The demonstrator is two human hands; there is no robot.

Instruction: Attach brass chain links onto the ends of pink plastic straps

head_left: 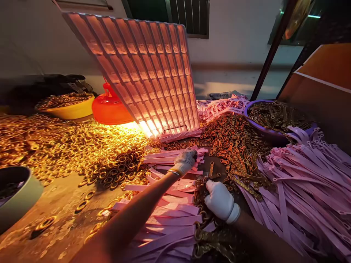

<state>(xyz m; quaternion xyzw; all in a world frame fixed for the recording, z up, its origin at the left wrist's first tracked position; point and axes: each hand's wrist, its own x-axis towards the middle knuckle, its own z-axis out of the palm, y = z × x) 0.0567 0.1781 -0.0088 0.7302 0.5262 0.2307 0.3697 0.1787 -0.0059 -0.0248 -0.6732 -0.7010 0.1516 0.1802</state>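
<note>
Head camera view over a crowded worktop (60,204): the gloved left hand (185,161) lies palm down, fingers curled over the right-hand end of a short stack of pink strips (164,157); whether it pinches them or only presses on them cannot be told from this angle. The gloved right hand (221,201) is closed around a tangle of brass links (201,191) just in front of the body. The stack sits mid-worktop, between a spread of gold rings (82,146) and a heap of brass plates (233,142). It lies flat, its long axis running left to right across the view, the near end pointing at the plates, while the looser strips nearer the body fan out at angles.

Risks, as judged from here: the stack is unbound and could slide apart if lifted by one end. The links could snag neighbouring pieces and drag them along. An orange lamp (111,107) glows close behind a ribbed panel (148,69), and its glare may hide small parts.
</note>
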